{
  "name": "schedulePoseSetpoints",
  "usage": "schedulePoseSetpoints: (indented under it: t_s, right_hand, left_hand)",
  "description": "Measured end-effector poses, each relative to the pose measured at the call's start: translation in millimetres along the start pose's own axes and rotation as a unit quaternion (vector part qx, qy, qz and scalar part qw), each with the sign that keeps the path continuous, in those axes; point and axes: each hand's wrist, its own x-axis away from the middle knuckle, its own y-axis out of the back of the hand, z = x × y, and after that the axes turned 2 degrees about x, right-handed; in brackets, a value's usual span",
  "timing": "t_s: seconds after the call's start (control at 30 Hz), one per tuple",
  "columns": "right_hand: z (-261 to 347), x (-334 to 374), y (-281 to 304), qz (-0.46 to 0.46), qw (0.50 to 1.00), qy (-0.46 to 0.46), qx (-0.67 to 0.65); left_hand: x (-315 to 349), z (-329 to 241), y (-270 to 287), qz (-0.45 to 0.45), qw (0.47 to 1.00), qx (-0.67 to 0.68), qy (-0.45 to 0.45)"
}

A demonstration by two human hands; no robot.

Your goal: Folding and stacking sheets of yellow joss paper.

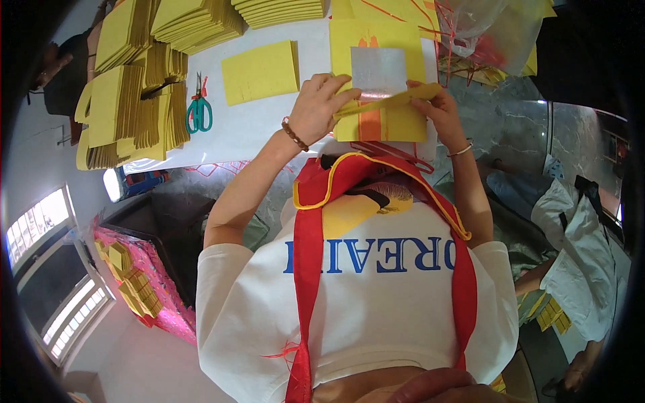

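Observation:
A yellow paper sheet (342,54) with a silver rectangle (378,67) and orange print lies at the table's near edge in front of me. A strip of yellow paper is raised in a fold across it, just below the silver patch. My left hand (322,104) grips the left end of this fold, fingers bent over the paper. At its right end my right hand (438,111) pinches the fold between thumb and fingers. Left of my hands lies a folded yellow paper piece (261,72). Green-handled scissors (199,113) rest beside it, their blades pointing away from me.
Stacks of folded yellow paper (114,107) crowd the white table's (235,134) left side and far edge. Clear plastic bags (494,30) and red strings are at the far right. Another person (574,255) is at my right, and a black bin (161,232) stands at lower left.

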Motion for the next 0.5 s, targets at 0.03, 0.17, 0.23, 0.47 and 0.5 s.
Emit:
schedulePoseSetpoints:
  t_s: [0.03,0.17,0.23,0.47,0.5]
  right_hand:
    - [3.5,-0.9,1.5,0.016,0.999,0.039,0.034]
    - [26.3,-2.0,-4.8,-0.023,0.942,0.193,0.273]
    - [39.2,3.8,-5.7,-0.019,0.826,0.246,0.507]
    - [33.9,25.2,-4.8,0.123,0.848,0.204,0.474]
    - [30.1,24.6,-6.7,0.095,0.865,0.187,0.455]
  left_hand:
    - [-2.7,-7.4,1.2,-0.015,1.0,0.013,0.02]
    - [-5.3,-8.2,16.4,-0.019,0.999,-0.037,-0.009]
    - [-4.0,-16.4,28.2,0.0,0.996,-0.076,-0.048]
    - [13.3,-30.9,27.7,0.04,0.984,0.162,0.069]
    - [12.5,-28.1,21.2,0.025,0.978,0.176,0.105]
